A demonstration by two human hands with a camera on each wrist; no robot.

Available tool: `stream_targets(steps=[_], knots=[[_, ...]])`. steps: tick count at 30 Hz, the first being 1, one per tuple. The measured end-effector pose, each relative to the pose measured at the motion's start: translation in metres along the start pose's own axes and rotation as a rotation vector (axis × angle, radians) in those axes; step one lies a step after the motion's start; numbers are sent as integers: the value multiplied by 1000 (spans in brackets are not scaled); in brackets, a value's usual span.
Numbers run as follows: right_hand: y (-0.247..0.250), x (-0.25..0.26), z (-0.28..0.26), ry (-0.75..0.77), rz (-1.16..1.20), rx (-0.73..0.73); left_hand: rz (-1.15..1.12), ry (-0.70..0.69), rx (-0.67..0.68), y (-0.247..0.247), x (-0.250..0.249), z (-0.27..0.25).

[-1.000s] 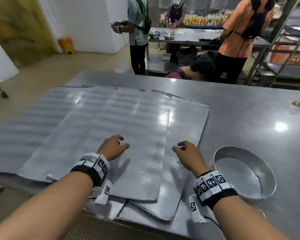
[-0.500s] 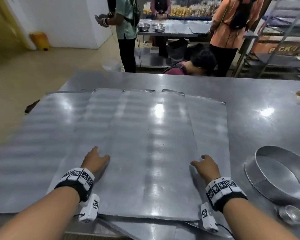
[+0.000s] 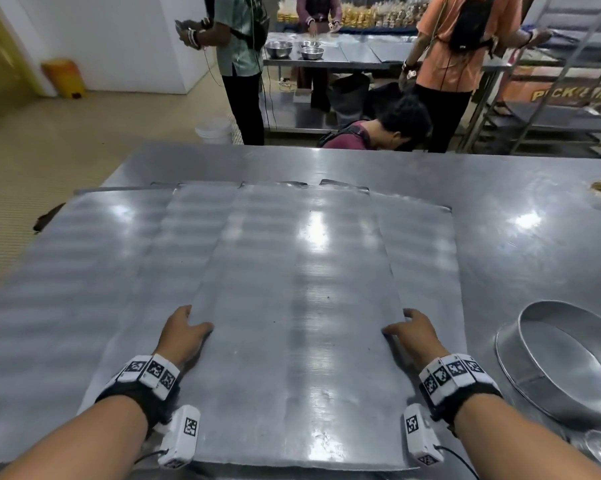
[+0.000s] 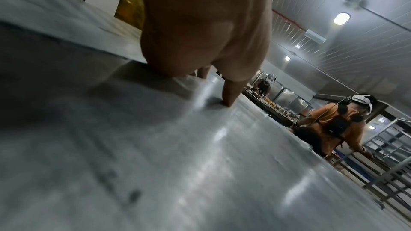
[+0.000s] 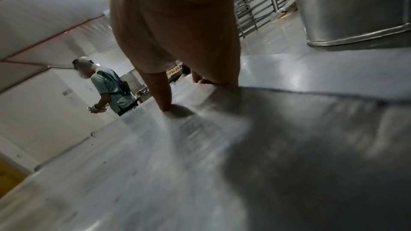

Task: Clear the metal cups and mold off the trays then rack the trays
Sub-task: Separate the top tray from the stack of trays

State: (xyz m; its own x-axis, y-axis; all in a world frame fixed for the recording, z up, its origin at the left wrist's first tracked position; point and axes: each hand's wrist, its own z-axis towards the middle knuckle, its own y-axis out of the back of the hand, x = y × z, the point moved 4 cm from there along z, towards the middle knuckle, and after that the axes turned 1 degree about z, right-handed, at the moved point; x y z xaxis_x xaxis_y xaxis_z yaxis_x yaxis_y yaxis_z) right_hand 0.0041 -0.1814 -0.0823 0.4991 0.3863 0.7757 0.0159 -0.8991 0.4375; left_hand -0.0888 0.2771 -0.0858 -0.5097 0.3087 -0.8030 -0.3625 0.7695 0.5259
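Several flat metal trays lie stacked and fanned out on the steel table (image 3: 534, 265). The top tray (image 3: 292, 323) lies straight in front of me. My left hand (image 3: 184, 332) holds its left edge and my right hand (image 3: 413, 332) its right edge. Each thumb (image 4: 229, 102) (image 5: 164, 107) presses on the tray's top while the fingers reach over the edge, mostly hidden. A round metal mold (image 3: 538, 382) (image 5: 355, 6) stands on the table to the right of the trays. A small metal cup (image 3: 600, 448) sits by the mold at the near right.
Lower trays stick out to the left (image 3: 67, 271) and right (image 3: 427, 254) of the top one. A person crouches (image 3: 389, 129) just past the table's far edge, with others standing behind. A metal rack (image 3: 551, 109) stands at the back right.
Both hands moved apart from near the tray's middle out to its two side edges. The top tray now lies squarer to me than a second ago.
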Motion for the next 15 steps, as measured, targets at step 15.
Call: stream_targets(steps=[15], knots=[[86,-49,7,-43,274,-272,-23,-176,198,-93,-90,13]])
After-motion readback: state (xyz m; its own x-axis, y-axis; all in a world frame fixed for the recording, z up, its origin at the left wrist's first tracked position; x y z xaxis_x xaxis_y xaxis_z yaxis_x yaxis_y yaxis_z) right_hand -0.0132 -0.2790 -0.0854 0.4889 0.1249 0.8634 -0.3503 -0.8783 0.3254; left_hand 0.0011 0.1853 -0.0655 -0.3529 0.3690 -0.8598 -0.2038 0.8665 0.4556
